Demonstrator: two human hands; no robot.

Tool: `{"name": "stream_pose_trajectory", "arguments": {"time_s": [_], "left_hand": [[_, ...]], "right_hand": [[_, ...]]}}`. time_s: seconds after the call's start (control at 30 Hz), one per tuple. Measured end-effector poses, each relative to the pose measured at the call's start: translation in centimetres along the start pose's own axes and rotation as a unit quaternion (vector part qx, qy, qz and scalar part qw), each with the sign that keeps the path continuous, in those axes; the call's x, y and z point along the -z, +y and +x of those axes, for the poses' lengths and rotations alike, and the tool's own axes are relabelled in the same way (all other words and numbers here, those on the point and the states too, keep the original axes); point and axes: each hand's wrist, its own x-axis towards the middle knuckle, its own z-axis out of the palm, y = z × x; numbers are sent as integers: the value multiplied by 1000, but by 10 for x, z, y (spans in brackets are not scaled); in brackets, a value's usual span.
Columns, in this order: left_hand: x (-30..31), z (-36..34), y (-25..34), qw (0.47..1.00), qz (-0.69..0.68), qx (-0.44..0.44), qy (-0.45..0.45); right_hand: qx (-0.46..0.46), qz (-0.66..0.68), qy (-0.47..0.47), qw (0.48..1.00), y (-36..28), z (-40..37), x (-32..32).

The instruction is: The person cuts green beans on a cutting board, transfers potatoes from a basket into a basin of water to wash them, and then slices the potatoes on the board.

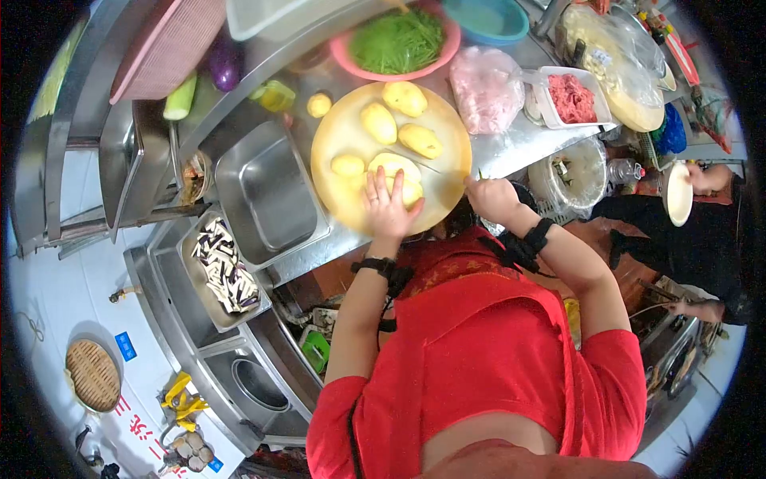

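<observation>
Spread over a peeled yellow potato (393,165) on the round cutting board (335,136) is my left hand (388,206), its fingers apart and pressing down. Just off the board's right edge, my right hand (496,199) is closed round something mostly hidden; a thin dark line, perhaps a blade, runs from near it across the board. Several more peeled potatoes (378,123) lie at the upper part of the board, and a smaller piece (347,165) is left of my left hand.
An empty steel pan (267,188) adjoins the board's left side, with sliced eggplant (227,267) in a lower pan. Behind are a pink basin (339,56) of greens, a pink bag (487,88) and minced meat (570,100). A co-worker (678,255) stands at the right.
</observation>
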Motion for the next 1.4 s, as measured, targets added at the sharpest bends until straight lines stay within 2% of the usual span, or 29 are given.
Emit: {"name": "stream_pose_trajectory", "arguments": {"time_s": [0.13,0.23,0.3,0.33,0.4,0.43,0.47,0.53,0.7,0.77,0.8,0.87,0.9,0.93,1.0,1.03,1.2,1.27,1.3,1.4], "left_hand": [[7,-4,-6,1000,5,-4,-3],[16,6,-5,998,-43,36,36],[15,10,-16,986,-81,96,113],[15,14,-25,985,-79,98,114],[19,17,-50,965,-154,208,41],[20,21,-60,980,-115,161,25],[20,23,-67,980,-113,164,25],[25,27,-73,998,-35,46,-3],[25,38,-85,996,-19,63,-65],[37,47,-80,973,-87,175,-120],[40,49,-79,974,-87,172,-119],[46,48,-75,985,-135,109,18],[48,47,-71,984,-152,88,30],[44,44,-66,984,-151,88,29],[32,33,-53,969,-242,34,29],[30,27,-47,971,-238,-8,25],[20,1,-35,974,-220,-43,45],[27,3,-15,981,-164,-72,70],[23,1,-9,992,-101,-69,19],[5,-5,-9,996,-61,-71,-8]], "right_hand": [[24,-13,12,1000,-1,1,1],[18,-24,12,999,0,9,-7],[14,-30,5,999,-5,11,-9],[14,-28,8,999,-8,12,-8],[16,-24,10,1000,-10,13,-10],[8,-22,0,1000,-10,13,-13],[1,-22,-8,1000,-10,13,-15],[12,-22,3,1000,-9,12,-16],[6,-12,-3,1000,-9,13,-10],[3,-13,6,1000,-8,13,-13],[2,-13,8,1000,-7,14,-13],[3,-17,4,1000,-7,14,-13],[2,-15,4,1000,-7,13,-13],[5,-15,1,1000,-6,13,-14],[9,-15,-3,1000,-4,14,-16],[10,-19,0,1000,-3,15,-17],[20,-21,4,1000,-3,16,-9],[27,-25,-2,999,-6,17,-6],[29,-25,-4,999,-8,19,-8],[26,-43,-2,999,-13,24,-15]]}}
